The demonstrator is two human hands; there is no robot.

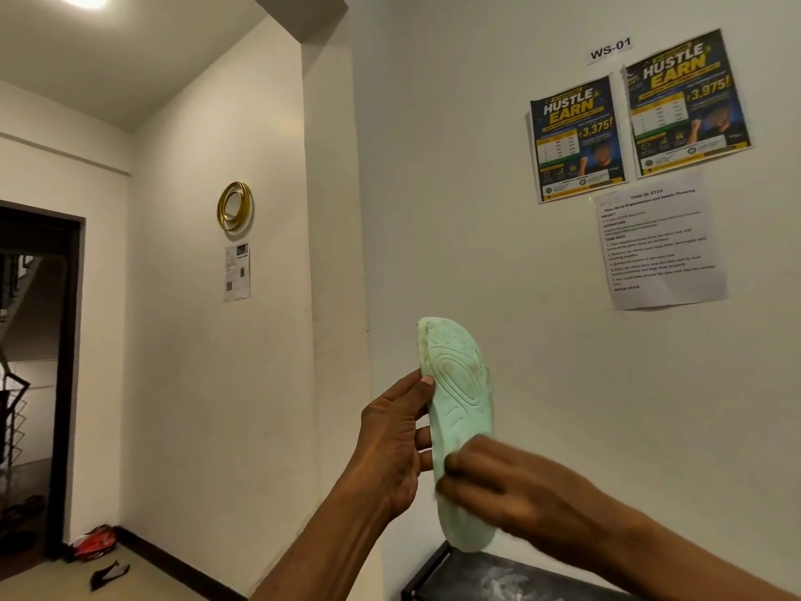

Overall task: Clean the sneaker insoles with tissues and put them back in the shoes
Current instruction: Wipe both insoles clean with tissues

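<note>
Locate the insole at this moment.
Head view, low centre-right: the insole is held upright before the wall, left hand gripping its left edge, right hand across its lower part.

A: On the right wall?
B: "WS-01" label (610, 49) above two "Hustle & Earn" posters (578, 138), side by side; printed task sheet (659, 249) just beneath.
A: And left?
B: Gold ring ornament (235, 206) over a small paper notice (237, 271); dark doorway (34, 375) further left.

insole (461, 409) looks like matt pale-green foam, moulded grooves, bit grubby. wall (455, 210) is smooth matt paint. posters (637, 114) are glossy-ish paper, the ring (235, 206) is shiny gold metal, and the table (498, 576) top is dark and scuffed.
</note>
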